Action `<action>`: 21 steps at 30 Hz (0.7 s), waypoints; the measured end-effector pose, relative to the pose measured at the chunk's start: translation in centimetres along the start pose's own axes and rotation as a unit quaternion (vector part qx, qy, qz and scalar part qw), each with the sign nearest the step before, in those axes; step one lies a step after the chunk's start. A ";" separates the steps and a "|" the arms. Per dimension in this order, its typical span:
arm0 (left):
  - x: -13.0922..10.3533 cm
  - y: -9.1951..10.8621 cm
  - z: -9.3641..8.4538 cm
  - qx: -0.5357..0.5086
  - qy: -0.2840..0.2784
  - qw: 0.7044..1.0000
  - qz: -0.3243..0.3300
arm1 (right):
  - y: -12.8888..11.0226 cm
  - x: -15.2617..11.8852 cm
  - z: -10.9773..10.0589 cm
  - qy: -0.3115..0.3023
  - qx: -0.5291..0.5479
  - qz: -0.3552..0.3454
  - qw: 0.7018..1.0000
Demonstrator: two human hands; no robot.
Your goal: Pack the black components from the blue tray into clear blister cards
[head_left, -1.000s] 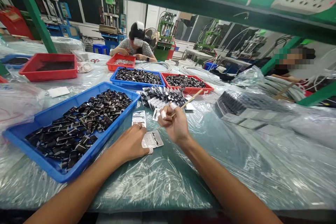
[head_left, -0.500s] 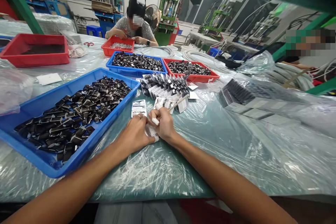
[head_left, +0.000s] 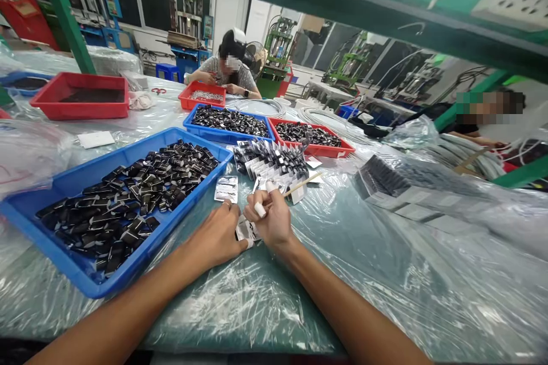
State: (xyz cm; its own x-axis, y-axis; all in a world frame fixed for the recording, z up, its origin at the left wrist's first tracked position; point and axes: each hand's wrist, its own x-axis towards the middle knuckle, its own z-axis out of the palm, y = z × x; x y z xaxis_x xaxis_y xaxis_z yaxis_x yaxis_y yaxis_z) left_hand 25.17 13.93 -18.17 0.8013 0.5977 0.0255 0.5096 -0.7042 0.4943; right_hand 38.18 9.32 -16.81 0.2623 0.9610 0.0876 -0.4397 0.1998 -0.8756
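My right hand (head_left: pixel 274 218) is closed around a thin wooden stick (head_left: pixel 303 183) that points up to the right; white wraps cover some fingertips. Just left of it, my left hand (head_left: pixel 219 235) holds a small white card with dark marks (head_left: pixel 245 230) against the table, thumb at its near edge and fingers at its far side. My hands hide part of this card. Another white card with black pieces (head_left: pixel 226 189) lies flat beyond my left hand. Behind my hands stands a dense row of white cards bearing black pieces (head_left: pixel 274 159).
A large blue tray (head_left: pixel 188 205) of black pieces is on the left. Farther back are a blue tray (head_left: pixel 231 136), a red tray (head_left: pixel 342 151) and stacked cards under plastic (head_left: pixel 411 194). A co-worker (head_left: pixel 226 65) sits opposite. A green beam (head_left: pixel 342 17) crosses overhead.
The view has tilted up, so the scene sits lower and more overhead beam shows. My right hand has lifted slightly off the card, uncovering more of it and the stick.
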 end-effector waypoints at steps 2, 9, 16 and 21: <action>0.2 0.0 0.3 -0.025 0.012 1.000 -0.002 | 0.8 0.6 0.6 0.013 -0.014 -0.002 1.000; 0.4 0.4 -0.1 -0.069 0.020 0.997 -0.005 | 2.7 2.0 0.7 0.050 -0.057 -0.033 0.997; 0.1 0.4 0.3 -0.055 0.027 0.998 0.016 | 2.6 -0.7 0.0 0.003 -0.056 0.057 0.997; 0.2 -0.3 0.6 -0.060 0.031 0.998 0.015 | -1.8 -0.4 -1.7 -0.013 -0.066 0.100 0.993</action>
State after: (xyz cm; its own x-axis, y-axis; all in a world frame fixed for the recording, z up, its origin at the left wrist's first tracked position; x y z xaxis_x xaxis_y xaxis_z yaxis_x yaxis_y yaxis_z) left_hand 25.36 13.97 -18.86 0.7922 0.6029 0.0943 0.4420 -0.6735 0.5925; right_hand 40.30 8.27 -16.11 0.1585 0.9838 -0.0839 -0.3641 -0.0207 -0.9311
